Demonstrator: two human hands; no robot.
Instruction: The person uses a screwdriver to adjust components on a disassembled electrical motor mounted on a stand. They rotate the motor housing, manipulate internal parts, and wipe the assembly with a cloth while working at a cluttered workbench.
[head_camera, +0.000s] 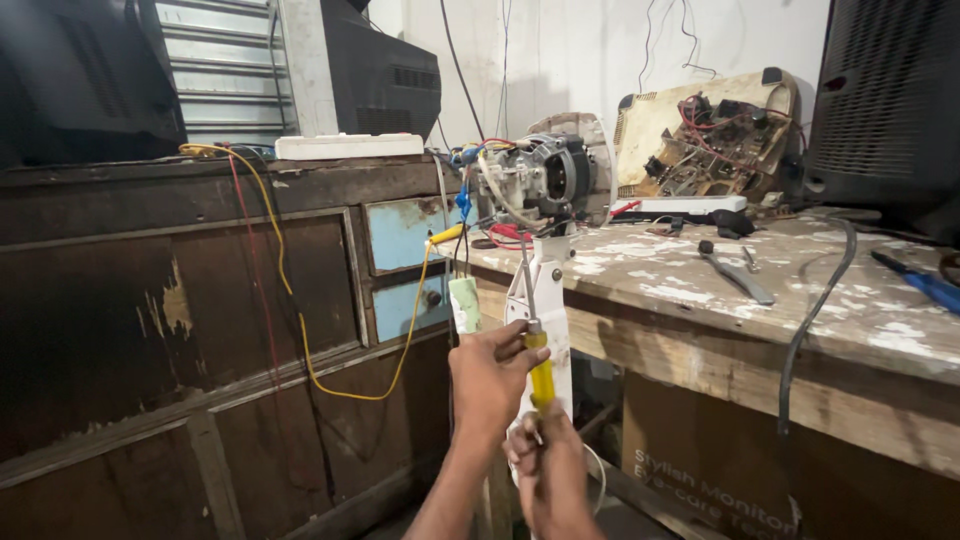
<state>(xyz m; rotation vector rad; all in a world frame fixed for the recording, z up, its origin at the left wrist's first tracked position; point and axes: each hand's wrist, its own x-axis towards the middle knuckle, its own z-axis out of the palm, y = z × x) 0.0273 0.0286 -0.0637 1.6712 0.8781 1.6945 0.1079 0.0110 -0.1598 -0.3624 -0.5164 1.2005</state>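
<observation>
Below the front edge of the bench (700, 310), near its left corner, we hold a yellow-handled screwdriver (540, 375) upright. Our right hand (550, 465) is wrapped around the lower part of its handle, fingers pressed closed on it, while our left hand (490, 375) closes from the side around the upper handle, thumb and fingers pinching it. The thin metal shaft runs up from our grip toward a white plastic housing (548, 300) that hangs down over the bench edge just behind the tool. Beside the left hand hangs a small pale green cylinder (464, 305). Above, on the bench's left corner, sits a grey motor (545, 175) with red and blue wires. A yellow wire (300, 330) loops across the dark wooden cabinet (150, 320) to our left. Further right on the bench top lie a flat metal tool (740, 275) and an opened circuit board chassis (705, 140) near the back edge.
</observation>
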